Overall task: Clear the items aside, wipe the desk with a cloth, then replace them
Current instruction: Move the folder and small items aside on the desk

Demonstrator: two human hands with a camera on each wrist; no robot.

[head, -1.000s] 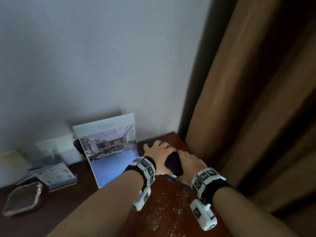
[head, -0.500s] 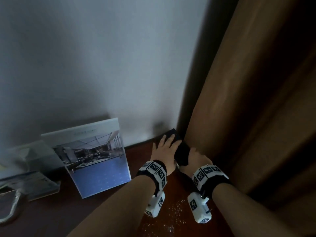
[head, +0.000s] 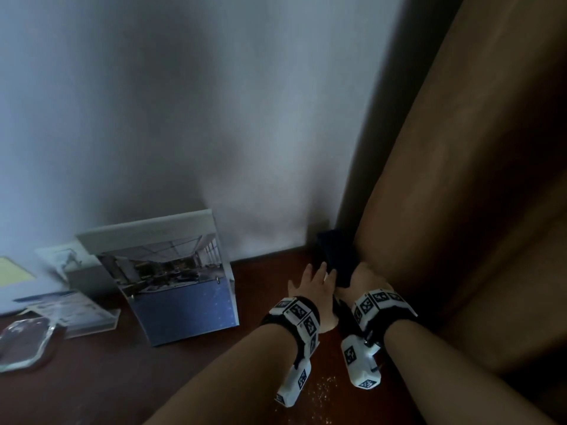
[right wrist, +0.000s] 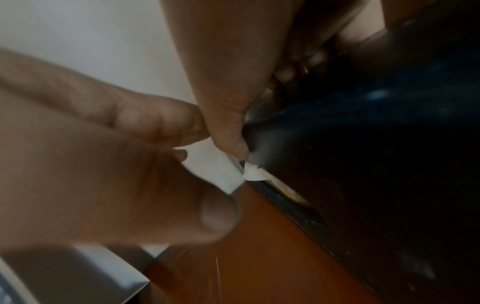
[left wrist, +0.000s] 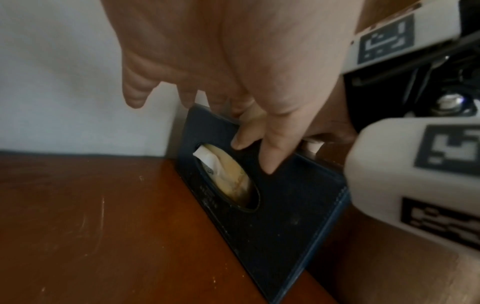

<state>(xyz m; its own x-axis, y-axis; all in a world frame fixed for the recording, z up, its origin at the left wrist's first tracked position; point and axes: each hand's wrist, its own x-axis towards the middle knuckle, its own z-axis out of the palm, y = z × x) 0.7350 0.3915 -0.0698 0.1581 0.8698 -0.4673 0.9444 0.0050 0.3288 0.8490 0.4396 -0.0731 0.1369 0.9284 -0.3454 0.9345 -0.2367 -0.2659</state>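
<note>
Both hands are working one item: you are pushing the dark tissue box (head: 333, 259) on edge into the far right corner of the table (head: 122, 378), against the wall and curtain (head: 460, 210). Your left hand (head: 313, 286) is lying flat-fingered against its face; your right hand (head: 365, 282) is curling over its top edge. Compared with a second ago, the box is sitting deeper in the corner and more upright. Clearing is nearing completion; wiping is not yet starting.
</note>
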